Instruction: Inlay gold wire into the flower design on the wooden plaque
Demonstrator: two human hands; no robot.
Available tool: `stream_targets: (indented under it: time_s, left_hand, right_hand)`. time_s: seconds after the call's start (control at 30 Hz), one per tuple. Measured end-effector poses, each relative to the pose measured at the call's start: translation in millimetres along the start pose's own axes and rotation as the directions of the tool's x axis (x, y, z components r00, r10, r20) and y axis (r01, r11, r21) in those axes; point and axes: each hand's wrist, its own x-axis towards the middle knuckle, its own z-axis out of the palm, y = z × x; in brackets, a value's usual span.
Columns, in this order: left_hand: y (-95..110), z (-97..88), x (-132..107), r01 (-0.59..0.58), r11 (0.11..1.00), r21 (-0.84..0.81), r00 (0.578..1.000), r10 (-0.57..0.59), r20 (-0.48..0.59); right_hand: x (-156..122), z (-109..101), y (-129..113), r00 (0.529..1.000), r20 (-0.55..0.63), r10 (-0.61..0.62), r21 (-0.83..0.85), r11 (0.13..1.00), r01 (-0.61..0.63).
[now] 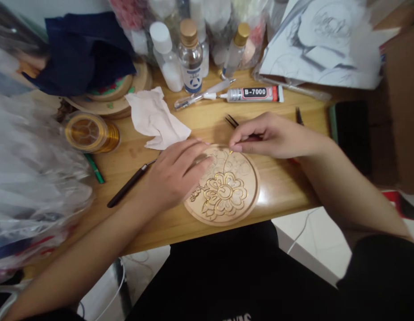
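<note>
A round wooden disc [253,203] lies near the table's front edge, with a flower outlined in gold wire [225,191] and pencil lines above it. Over the disc's upper left rim rests my left hand [176,171], its fingers stretched out flat. My right hand [263,136] is closed in a pinch at the upper rim, on a thin piece of gold wire [231,152] that touches the disc. Two dark tweezer tips [231,121] stick out behind the right hand; whether it holds them is hidden. A dark-handled tool [128,185] lies left of my left hand.
Behind the disc are a crumpled tissue [156,117], a B-7000 glue tube [255,94], a pen [204,94] and several bottles [191,58]. A gold wire spool [91,133] stands left. To the right lie a phone [350,136] and a dark-tipped tool [299,116], partly under my wrist.
</note>
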Motion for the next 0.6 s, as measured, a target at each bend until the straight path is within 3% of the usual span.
stream_targets:
  time_s: [0.2, 0.37, 0.6]
  left_hand:
    - [-6, -0.1, -1, 0.010, 0.997, -0.072, 1.000, -0.008, 0.017]
    - [-5, -1.7, -1, -0.071, 0.982, -0.173, 0.997, 0.068, -0.019]
    - [3, -6.4, 2, -0.187, 0.964, -0.190, 0.977, 0.202, 0.061]
  right_hand:
    - [-22, -2, -8, 0.991, -0.065, 0.116, 0.042, 0.993, -0.114]
    - [-38, 14, -6, 0.969, -0.108, 0.221, 0.138, 0.969, -0.205]
    - [-36, 30, 2, 0.962, -0.171, 0.215, 0.225, 0.959, -0.174]
